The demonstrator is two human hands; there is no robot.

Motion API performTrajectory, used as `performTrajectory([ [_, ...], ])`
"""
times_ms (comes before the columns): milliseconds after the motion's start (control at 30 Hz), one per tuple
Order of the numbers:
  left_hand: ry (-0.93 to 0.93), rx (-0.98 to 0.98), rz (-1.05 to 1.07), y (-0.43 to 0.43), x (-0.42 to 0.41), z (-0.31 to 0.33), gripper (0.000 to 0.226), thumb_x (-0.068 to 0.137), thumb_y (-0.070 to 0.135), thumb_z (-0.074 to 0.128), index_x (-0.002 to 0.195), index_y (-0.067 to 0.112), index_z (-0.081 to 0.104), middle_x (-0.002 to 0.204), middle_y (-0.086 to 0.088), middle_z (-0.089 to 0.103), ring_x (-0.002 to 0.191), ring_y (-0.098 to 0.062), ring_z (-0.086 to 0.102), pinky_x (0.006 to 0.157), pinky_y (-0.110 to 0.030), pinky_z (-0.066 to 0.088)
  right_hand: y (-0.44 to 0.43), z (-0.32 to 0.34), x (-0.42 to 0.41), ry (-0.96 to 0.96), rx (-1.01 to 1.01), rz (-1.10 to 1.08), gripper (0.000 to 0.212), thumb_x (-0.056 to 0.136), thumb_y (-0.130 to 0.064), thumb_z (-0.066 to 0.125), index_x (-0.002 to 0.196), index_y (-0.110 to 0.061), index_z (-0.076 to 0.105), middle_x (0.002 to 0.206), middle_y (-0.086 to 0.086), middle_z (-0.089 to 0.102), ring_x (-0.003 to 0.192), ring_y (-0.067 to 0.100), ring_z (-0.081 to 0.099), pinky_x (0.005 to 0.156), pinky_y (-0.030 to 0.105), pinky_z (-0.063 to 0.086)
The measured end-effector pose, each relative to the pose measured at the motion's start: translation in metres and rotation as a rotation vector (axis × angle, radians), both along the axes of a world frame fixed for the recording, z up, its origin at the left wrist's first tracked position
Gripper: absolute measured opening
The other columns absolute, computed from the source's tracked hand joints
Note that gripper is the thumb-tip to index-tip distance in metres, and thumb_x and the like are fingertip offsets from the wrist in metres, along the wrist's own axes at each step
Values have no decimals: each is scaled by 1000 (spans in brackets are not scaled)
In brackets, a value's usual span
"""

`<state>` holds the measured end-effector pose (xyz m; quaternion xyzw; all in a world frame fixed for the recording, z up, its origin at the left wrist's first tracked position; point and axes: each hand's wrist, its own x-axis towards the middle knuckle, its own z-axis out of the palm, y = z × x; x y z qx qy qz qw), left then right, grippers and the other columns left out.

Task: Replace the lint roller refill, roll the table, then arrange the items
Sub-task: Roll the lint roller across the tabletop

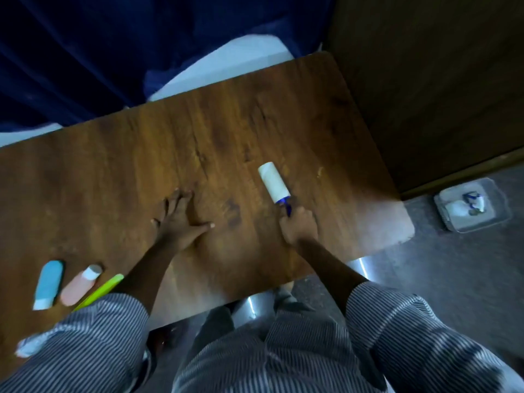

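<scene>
Head view: blue tube [48,285], pink bottle [80,285], green stick [99,292] beside left sleeve [93,336].

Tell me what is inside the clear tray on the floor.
The clear tray on the floor right of the table holds something white with a blue part on top, possibly crumpled sheets or a used refill. Blur hides what exactly it is, and anything beneath is covered.

text: nothing's reading legibly anywhere | blue tube [48,283]: showing no label i can make out | pink bottle [80,285]: same, too blurry | lint roller [273,182]: looking plain white, no print
</scene>
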<state>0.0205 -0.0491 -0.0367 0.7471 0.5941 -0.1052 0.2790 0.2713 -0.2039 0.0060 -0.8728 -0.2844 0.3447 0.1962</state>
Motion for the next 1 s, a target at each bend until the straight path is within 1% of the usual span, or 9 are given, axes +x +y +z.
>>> performTrajectory([
  [167, 13, 12, -4, 2, -4, -5, 114, 64, 72, 77, 157, 41, 20, 171, 15, 4, 159, -27, 3, 118, -72, 17, -13, -1, 52, -6, 30, -126, 34, 96, -31, 50, 125, -14, 58, 108, 13, 70, 94, 29, 66, 72, 27, 41],
  [300, 21, -5, -15, 2, -3, 1, 115, 65, 72, 76, 158, 40, 18, 171, 14, 1, 159, -28, 1, 118, -72, 17, -12, -16, 58, -3, 80, -102, 35, 94, -33, 51, 123, -15, 59, 106, 13, 70, 86, 24, 65, 74, 33, 51],
  [433, 29, -41, -15, -4, -5, 9, 105, 74, 69, 69, 159, 40, 14, 172, 13, -5, 160, -29, -1, 122, -66, 16, 22, -19, 29, -6, 146, 12, 36, 97, -38, 48, 108, -9, 66, 99, 21, 71, 93, 40, 67, 78, 42, 54],
  [533, 39, -15, -12, -27, -3, 11, 92, 86, 60, 61, 160, 35, 12, 172, 9, -3, 159, -31, 1, 122, -64, 17, 52, -15, 2, -87, 160, 101, 34, 97, -39, 48, 115, -14, 61, 101, 16, 70, 92, 39, 66, 73, 35, 48],
  [633, 37, -37, -14, -66, -10, 9, 89, 92, 58, 51, 161, 37, 0, 172, 8, -12, 160, -30, -6, 125, -62, 9, 79, -15, -17, -105, 148, 204, 41, 93, -48, 45, 122, -20, 52, 102, 14, 70, 88, 35, 67, 80, 36, 51],
  [733, 17, -65, -61, -104, -24, 12, 88, 92, 58, 44, 161, 37, -6, 171, 7, -18, 159, -29, -13, 125, -62, 5, 101, -15, -28, -74, 37, 310, 49, 96, -48, 41, 134, -17, 43, 111, 16, 66, 94, 35, 66, 89, 39, 49],
  [867, 62, -39, -133, -137, -43, 18, 86, 93, 57, 41, 161, 36, -7, 171, 6, -19, 159, -28, -15, 125, -60, 6, 108, -14, -47, -81, 68, 244, 50, 95, -38, 46, 134, -8, 47, 119, 20, 64, 107, 40, 62, 95, 49, 47],
  [933, 77, -48, -172, -140, -50, 20, 86, 93, 56, 41, 161, 35, -6, 171, 7, -19, 159, -28, -14, 125, -59, 7, 106, -12, -52, -41, 82, 204, 46, 93, -34, 49, 129, -5, 52, 119, 19, 63, 108, 39, 60, 94, 48, 47],
  [1000, 73, -68, -184, -137, -53, 26, 86, 93, 55, 43, 161, 34, -6, 170, 7, -20, 159, -27, -15, 126, -59, 7, 110, -9, -48, 29, 4, 230, 55, 93, -41, 48, 134, -5, 45, 125, 18, 60, 111, 37, 60, 97, 46, 47],
])
